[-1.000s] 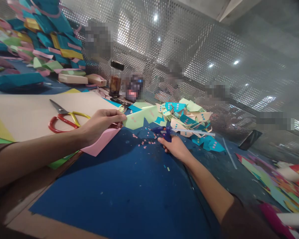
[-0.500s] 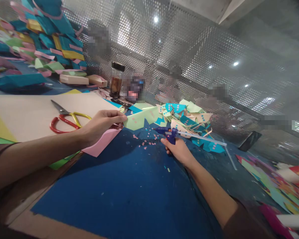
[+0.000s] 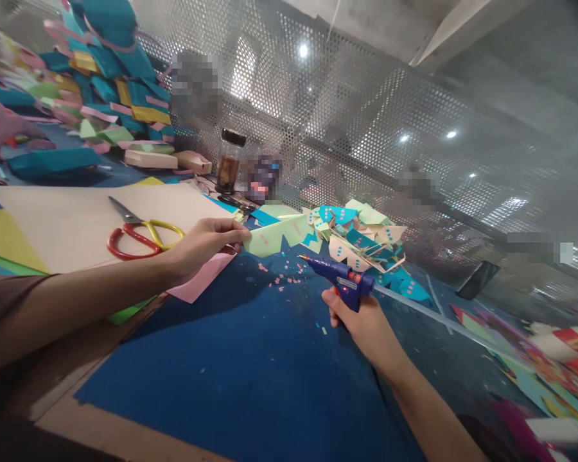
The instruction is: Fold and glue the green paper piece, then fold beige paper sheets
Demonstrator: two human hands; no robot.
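Between the thumb and fingers of my left hand (image 3: pixel 209 247) is the end of a light green paper strip (image 3: pixel 274 239) with notches cut along its lower edge. A pink sheet of paper (image 3: pixel 203 277) lies below that hand. My right hand (image 3: pixel 361 324) grips a blue glue gun (image 3: pixel 340 276) by its handle, nozzle pointing left toward the strip but apart from it. A long clear glue stick (image 3: pixel 428 308) sticks out of its back. Tiny pink paper squares (image 3: pixel 282 280) are scattered on the blue table surface (image 3: pixel 250 385) between my hands.
Red-and-yellow-handled scissors (image 3: pixel 139 234) rest on a large cream sheet (image 3: pixel 72 224) at left. A heap of cut paper pieces (image 3: pixel 366 240) lies behind the glue gun. Farther back stand a dark-lidded jar (image 3: pixel 228 163) and a perforated metal screen (image 3: pixel 289 102). A phone (image 3: pixel 478 280) leans at right.
The glue gun in my right hand has come down and nearer to me, its nozzle farther from the strip. My left hand still holds the green strip.
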